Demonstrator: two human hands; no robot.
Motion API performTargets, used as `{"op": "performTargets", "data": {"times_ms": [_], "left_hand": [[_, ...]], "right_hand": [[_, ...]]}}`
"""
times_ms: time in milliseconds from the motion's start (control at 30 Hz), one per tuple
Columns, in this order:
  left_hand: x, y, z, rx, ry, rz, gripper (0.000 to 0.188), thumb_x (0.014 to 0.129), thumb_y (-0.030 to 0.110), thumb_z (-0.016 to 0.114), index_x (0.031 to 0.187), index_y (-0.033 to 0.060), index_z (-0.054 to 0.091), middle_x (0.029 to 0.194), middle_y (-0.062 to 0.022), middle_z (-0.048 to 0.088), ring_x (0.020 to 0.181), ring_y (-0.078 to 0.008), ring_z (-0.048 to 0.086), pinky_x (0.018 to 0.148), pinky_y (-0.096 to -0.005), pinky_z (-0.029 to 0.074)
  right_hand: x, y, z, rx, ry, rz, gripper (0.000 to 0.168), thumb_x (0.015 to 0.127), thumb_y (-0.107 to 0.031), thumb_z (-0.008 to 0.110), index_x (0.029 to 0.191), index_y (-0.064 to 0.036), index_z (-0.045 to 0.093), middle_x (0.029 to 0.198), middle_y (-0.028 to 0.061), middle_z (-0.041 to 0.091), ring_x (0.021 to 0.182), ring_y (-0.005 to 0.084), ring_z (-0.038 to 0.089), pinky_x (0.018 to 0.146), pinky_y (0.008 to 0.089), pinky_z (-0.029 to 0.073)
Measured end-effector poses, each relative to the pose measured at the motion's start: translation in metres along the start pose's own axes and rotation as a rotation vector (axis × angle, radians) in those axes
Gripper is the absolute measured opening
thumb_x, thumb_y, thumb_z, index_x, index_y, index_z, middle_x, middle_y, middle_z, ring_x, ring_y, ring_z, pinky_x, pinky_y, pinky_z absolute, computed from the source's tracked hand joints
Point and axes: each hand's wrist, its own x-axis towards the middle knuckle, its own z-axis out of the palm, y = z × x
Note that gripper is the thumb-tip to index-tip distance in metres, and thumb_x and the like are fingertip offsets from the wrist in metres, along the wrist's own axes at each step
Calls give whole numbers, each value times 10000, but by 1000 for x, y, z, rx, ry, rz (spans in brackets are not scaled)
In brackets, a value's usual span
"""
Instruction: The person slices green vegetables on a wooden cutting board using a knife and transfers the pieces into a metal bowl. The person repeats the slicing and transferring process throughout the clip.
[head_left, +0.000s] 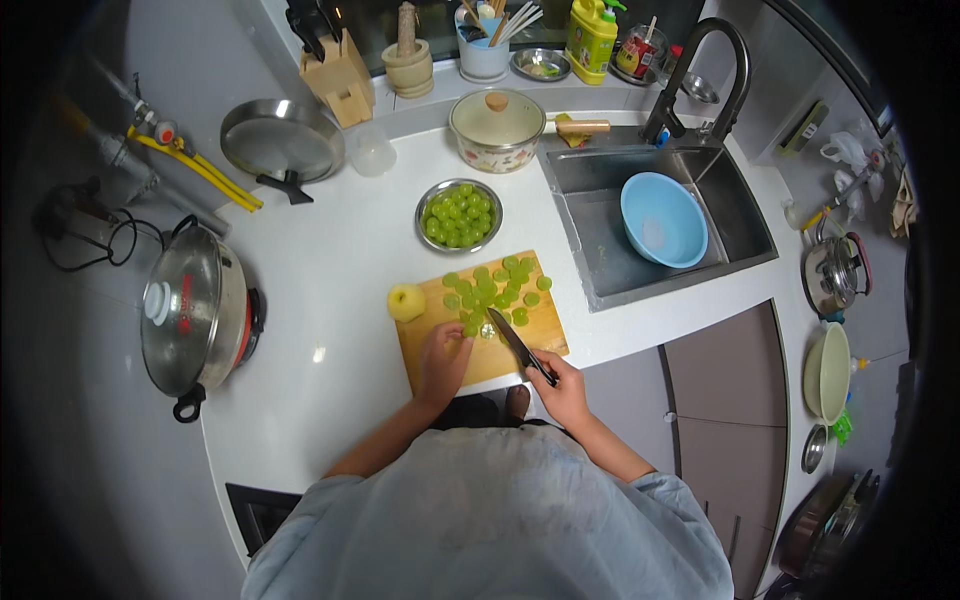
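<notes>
A wooden cutting board (486, 367) lies on the white counter, with many cut green grape pieces (484, 288) spread over its far half. My right hand (561, 386) is shut on the black handle of a kitchen knife (510, 334), whose blade points up and left among the pieces. At the board's near left, my left hand (445, 360) has its thumb and fingertips at a grape piece (470, 330); whether they pinch it is hard to tell. A peeled apple (406, 302) rests at the board's far left corner. Beyond the board stands a steel bowl (420, 225) of whole green grapes (457, 216).
To the right, a blue basin (664, 220) sits in the steel sink (600, 289) under a black faucet (731, 60). A lidded pot (497, 142) stands behind the grape bowl. Farther left are a frying pan (281, 146) and a large lidded pan (184, 315). A knife block (341, 82) stands behind.
</notes>
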Motion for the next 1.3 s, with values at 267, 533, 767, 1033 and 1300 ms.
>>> {"op": "performTargets", "data": {"times_ms": [267,533,767,1033,1300], "left_hand": [[-20,-14,-5,215,-13,183,237,816,86,725,1023,47,617,979,-121,631,985,-321,591,885,-402,448],[-22,-21,-5,212,22,149,183,799,60,729,945,41,621,923,-111,623,915,-311,592,813,-416,446],[-22,-19,-7,223,26,158,177,792,60,730,930,55,620,906,-101,624,902,-312,592,797,-412,445],[-21,-16,-7,218,38,156,180,788,69,734,922,53,614,899,-106,622,897,-316,591,802,-414,447],[-20,-16,-6,217,55,146,184,781,63,740,896,49,597,868,-114,609,870,-324,584,785,-421,446]], "right_hand": [[-8,-8,-2,-101,-122,-3,300,874,-142,700,1132,5,652,1002,206,687,866,350,691,753,372,544],[-12,-2,-4,-341,-174,-230,321,872,-179,694,1169,-64,655,997,180,682,852,389,672,722,430,560],[-10,-2,-1,-470,-191,-285,321,899,-218,658,1200,-108,643,905,149,657,745,377,667,634,449,553],[-8,-8,-3,-541,-212,-331,316,911,-214,641,1211,-113,640,851,129,610,690,358,653,605,439,547],[-8,-17,-3,-598,-216,-369,310,910,-199,640,1205,-105,642,849,117,609,677,332,657,592,414,549]]}}
